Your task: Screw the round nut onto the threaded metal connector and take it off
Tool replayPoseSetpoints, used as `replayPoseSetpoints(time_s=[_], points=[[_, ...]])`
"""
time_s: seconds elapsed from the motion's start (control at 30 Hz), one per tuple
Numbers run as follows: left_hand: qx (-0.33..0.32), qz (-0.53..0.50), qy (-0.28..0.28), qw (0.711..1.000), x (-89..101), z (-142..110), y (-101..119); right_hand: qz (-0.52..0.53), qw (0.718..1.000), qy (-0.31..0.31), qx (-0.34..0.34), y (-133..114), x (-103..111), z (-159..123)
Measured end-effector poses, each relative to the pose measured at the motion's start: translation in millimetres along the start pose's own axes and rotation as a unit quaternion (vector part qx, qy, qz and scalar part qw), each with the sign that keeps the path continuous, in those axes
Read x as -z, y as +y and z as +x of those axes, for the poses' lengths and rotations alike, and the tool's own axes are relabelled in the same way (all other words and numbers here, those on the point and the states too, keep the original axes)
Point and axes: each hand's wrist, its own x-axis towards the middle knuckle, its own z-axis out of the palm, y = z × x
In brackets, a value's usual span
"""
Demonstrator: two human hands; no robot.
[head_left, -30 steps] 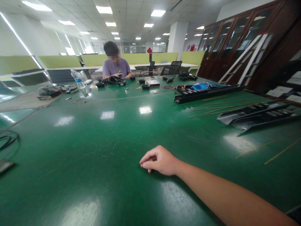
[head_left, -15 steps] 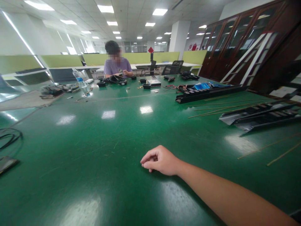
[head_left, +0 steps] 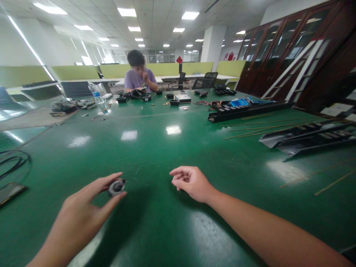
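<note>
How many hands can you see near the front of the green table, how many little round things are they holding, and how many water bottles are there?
Hands: 2, the left hand and the right hand
Small round dark parts: 1, the small round part pinched in the left fingers
Water bottles: 1, the water bottle far off on the green table
Total: 4

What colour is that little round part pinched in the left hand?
Grey and black, seen in the head view: the small round part sits between the left hand's fingertips.
</note>
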Motion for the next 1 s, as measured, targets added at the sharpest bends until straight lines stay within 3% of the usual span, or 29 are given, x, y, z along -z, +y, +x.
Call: replayPoseSetpoints(time_s=[0.17,0.33,0.53,1.0], points=[[-0.050,-0.124,-0.067,0.989,-58.6,38.5,44.9,-0.075,0.996,0.005,0.048,0.2,1.6,-2.3],[-0.119,-0.144,-0.053,0.981,-90.7,31.5,43.2,-0.169,0.982,-0.012,0.087,-5.8,-1.2,-6.7],[-0.169,-0.169,-0.011,0.971,-96.8,20.4,34.6,-0.216,0.973,-0.009,0.080,-12.3,-4.3,-7.8],[-0.167,-0.191,-0.029,0.967,-99.1,17.2,38.2,-0.253,0.963,-0.024,0.091,-12.3,-4.2,-10.3]])
